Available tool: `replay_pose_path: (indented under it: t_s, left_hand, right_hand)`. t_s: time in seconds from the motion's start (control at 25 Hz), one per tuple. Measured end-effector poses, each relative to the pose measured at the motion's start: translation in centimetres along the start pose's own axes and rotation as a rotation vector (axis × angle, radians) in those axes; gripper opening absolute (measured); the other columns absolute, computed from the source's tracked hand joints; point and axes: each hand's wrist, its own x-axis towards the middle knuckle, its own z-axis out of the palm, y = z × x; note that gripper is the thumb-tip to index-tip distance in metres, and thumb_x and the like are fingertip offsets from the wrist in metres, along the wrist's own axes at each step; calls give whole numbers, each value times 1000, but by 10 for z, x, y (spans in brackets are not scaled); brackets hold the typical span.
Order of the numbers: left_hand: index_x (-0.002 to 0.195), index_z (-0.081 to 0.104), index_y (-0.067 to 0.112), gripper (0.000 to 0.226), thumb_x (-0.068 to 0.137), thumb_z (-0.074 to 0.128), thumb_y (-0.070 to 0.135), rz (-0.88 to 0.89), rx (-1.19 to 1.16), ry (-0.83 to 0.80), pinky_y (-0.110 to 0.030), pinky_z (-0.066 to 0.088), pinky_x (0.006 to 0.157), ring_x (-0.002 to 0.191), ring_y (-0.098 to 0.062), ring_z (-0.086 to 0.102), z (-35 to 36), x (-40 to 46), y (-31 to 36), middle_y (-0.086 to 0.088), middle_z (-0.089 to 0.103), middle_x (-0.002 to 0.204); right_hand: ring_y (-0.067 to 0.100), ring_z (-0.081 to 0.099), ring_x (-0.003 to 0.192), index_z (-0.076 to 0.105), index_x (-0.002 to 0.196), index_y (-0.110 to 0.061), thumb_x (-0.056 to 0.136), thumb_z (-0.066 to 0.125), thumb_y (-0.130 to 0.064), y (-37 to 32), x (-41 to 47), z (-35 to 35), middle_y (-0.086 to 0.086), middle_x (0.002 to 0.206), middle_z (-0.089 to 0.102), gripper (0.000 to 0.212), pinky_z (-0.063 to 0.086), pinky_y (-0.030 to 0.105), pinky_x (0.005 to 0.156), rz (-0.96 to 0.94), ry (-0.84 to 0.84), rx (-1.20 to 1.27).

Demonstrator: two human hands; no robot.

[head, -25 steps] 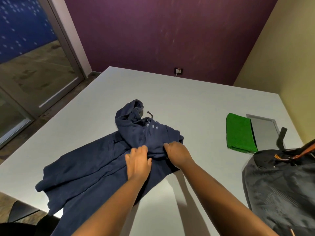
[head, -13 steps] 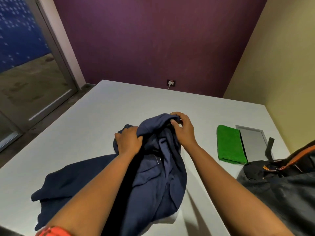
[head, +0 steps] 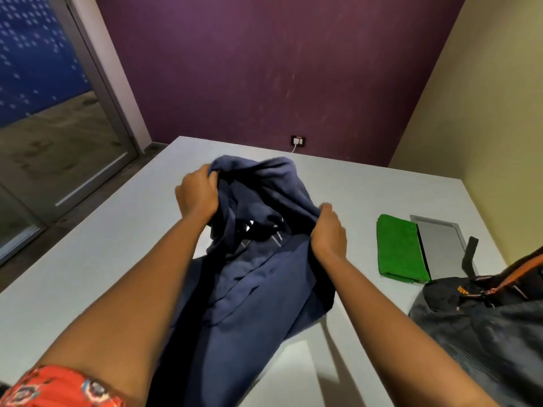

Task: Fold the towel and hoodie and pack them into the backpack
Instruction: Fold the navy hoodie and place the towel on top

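Near edge, 3–4 o'clock: dark backpack (head: 482, 327) on the white table (head: 97, 274). Centre: navy hoodie (head: 249, 277) held up off the table, left hand (head: 197, 193) gripping bunched fabric at its top around 11 o'clock, right hand (head: 328, 232) clutching its edge at 2 o'clock. Farther right, 2–3 o'clock: folded green towel (head: 400, 248) flat beside a grey tray (head: 440, 245); wall socket (head: 298, 140) at 12.

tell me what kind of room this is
Probably an office or meeting room, not a home. A large plain white table fills it, with a metal cable hatch set into its top. The purple wall has a socket with a plug in it, and a glass door stands on the left.
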Motion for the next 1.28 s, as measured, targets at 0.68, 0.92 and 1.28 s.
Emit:
replay_pose_path:
  t_s: [0.68, 0.92, 1.28]
  left_hand:
    - [121, 57, -2, 41, 96, 49, 30, -664, -112, 110, -44, 40, 97, 120, -42, 49, -49, 27, -101, -27, 54, 128]
    - [129, 48, 19, 62, 80, 56, 55, -54, -274, -190, -43, 41, 98, 116, -28, 50, -5, -16, -75, -9, 52, 129]
    - [117, 56, 10, 45, 80, 41, -11, 175, -297, -171, -33, 44, 76, 93, -27, 58, -18, 5, -33, -13, 63, 105]
  right_hand:
    - [33, 57, 98, 57, 113, -5, 72, 22, -20, -79, 32, -35, 17, 111, 61, 56, 30, 28, 69, -365, 226, 26]
    - [27, 60, 83, 67, 89, -5, 80, 47, -2, -85, 21, -12, 14, 92, 69, 21, 41, 31, 67, -537, -77, -48]
    - [28, 60, 101, 64, 112, -16, 78, 71, -29, -87, 21, -28, 7, 110, 65, 37, 46, 31, 78, -602, -50, -591]
